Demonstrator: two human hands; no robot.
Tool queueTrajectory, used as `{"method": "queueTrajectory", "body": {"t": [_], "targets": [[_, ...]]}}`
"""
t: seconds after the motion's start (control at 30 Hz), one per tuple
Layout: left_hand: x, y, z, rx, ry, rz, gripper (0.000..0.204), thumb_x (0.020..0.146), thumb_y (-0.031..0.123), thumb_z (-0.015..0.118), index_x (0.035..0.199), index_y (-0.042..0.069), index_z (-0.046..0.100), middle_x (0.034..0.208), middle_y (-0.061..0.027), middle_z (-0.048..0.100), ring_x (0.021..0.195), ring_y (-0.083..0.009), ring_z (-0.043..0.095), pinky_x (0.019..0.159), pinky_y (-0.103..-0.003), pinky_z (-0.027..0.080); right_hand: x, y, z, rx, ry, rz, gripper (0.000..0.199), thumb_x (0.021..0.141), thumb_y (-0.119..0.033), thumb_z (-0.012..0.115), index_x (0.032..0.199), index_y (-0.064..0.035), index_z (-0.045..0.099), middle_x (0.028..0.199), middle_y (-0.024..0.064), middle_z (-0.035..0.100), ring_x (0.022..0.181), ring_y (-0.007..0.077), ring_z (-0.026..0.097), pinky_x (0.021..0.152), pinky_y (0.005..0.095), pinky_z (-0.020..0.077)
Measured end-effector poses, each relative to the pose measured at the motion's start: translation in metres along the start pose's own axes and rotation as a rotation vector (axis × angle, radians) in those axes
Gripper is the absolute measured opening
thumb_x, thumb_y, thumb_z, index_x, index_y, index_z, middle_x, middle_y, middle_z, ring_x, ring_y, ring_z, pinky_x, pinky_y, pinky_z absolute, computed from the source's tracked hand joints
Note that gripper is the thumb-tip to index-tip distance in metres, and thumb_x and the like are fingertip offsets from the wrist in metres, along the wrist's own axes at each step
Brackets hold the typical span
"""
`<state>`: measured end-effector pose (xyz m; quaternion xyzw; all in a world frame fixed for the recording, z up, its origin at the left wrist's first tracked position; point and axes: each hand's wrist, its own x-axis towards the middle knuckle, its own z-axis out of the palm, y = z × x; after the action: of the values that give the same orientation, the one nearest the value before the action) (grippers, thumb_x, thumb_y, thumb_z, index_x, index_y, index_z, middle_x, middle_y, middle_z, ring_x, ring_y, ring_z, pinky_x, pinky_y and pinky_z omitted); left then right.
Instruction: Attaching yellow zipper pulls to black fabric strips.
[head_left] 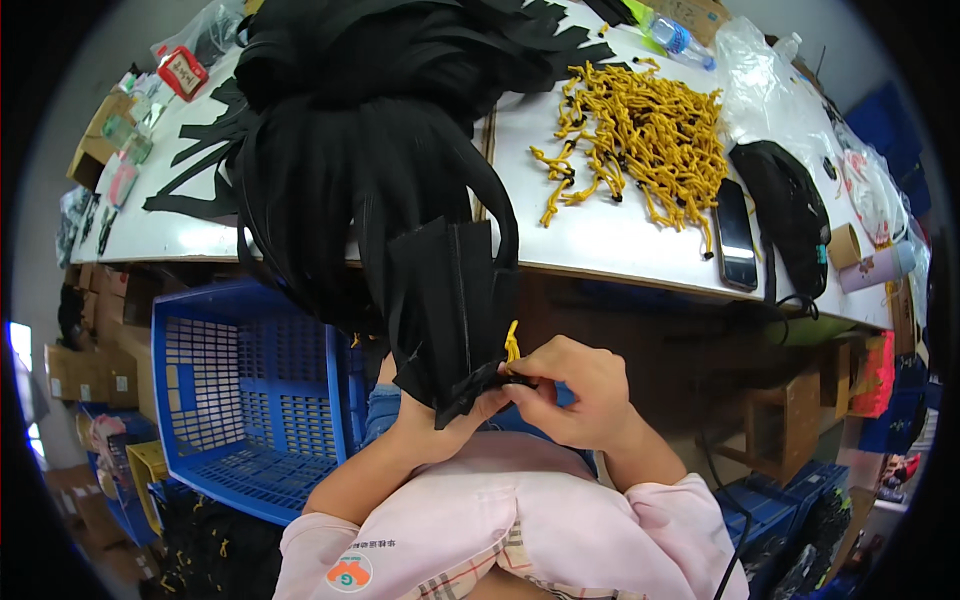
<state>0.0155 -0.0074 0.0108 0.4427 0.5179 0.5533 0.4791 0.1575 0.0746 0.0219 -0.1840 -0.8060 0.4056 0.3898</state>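
My left hand (460, 428) is closed on the lower end of a black zipper strip (437, 300), which has a fine line down its middle. At that end my right hand (583, 392) pinches a yellow cord pull (512, 342), its loop sticking up above the fingertips. The two hands meet in front of my body, and the fingers hide how cord and strip join. A large bundle of black strips (350, 160) drapes over the table's front edge toward my hands. On the table to the right lies a pile of knotted yellow cord pulls (650, 135) with black ends.
A white table (600, 245) spans the view. A phone (736, 235), a black pouch (783, 215) and a lilac cup (875, 270) lie at its right. Below left stands a blue plastic crate (250, 390). Plastic bags (765, 85) and a bottle (680, 42) are at the back right.
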Motion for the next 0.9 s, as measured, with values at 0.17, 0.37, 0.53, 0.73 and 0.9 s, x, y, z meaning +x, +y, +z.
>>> {"method": "queueTrajectory", "body": {"t": [0.17, 0.37, 0.53, 0.73, 0.9], "targets": [[-0.001, -0.01, 0.001, 0.006, -0.007, -0.09, 0.022, 0.073, 0.003, 0.062, 0.094, -0.001, 0.055, 0.087, -0.0066, 0.059, 0.077, -0.0124, 0.056, 0.068, -0.025, 0.046, -0.009, 0.006, 0.012, -0.167, 0.167, -0.196, 0.019, 0.059, 0.001, 0.065, 0.077, -0.0022, 0.058, 0.059, 0.0049, 0.053, 0.042, 0.0134, 0.048, 0.039, 0.0205, 0.039], [-0.01, -0.021, 0.0, 0.098, 0.002, -0.085, 0.022, 0.076, 0.006, 0.059, 0.097, -0.001, 0.054, 0.09, -0.0075, 0.058, 0.082, -0.0132, 0.055, 0.074, -0.025, 0.044, -0.017, 0.018, 0.02, -0.244, 0.227, -0.35, 0.028, 0.06, 0.004, 0.065, 0.086, 0.0007, 0.055, 0.061, 0.0071, 0.055, 0.048, 0.0164, 0.053, 0.04, 0.0232, 0.0414], [-0.009, -0.02, 0.005, -0.078, 0.068, -0.191, 0.022, 0.076, 0.004, 0.058, 0.097, -0.002, 0.054, 0.09, -0.0073, 0.057, 0.083, -0.0133, 0.054, 0.074, -0.025, 0.044, -0.017, 0.019, 0.023, -0.292, 0.25, -0.391, 0.032, 0.06, 0.005, 0.065, 0.089, 0.0025, 0.052, 0.061, 0.0078, 0.054, 0.047, 0.0174, 0.053, 0.04, 0.0236, 0.0421], [-0.01, -0.029, 0.0, 0.161, 0.02, -0.02, 0.018, 0.076, 0.003, 0.058, 0.094, -0.001, 0.055, 0.086, -0.0066, 0.058, 0.078, -0.0139, 0.055, 0.072, -0.025, 0.044, -0.007, 0.008, 0.012, -0.161, 0.087, -0.189, 0.021, 0.061, 0.004, 0.064, 0.079, 0.0016, 0.055, 0.061, 0.0071, 0.054, 0.045, 0.0134, 0.051, 0.039, 0.0217, 0.0409], [-0.004, -0.018, 0.001, 0.2, -0.056, 0.032, 0.015, 0.076, 0.003, 0.059, 0.09, 0.0, 0.056, 0.082, -0.0065, 0.058, 0.07, -0.0137, 0.055, 0.067, -0.026, 0.045, -0.009, 0.01, 0.008, 0.019, 0.036, -0.009, 0.018, 0.061, 0.003, 0.065, 0.077, 0.0027, 0.056, 0.063, 0.0088, 0.055, 0.046, 0.0118, 0.051, 0.041, 0.0208, 0.0407]]}}
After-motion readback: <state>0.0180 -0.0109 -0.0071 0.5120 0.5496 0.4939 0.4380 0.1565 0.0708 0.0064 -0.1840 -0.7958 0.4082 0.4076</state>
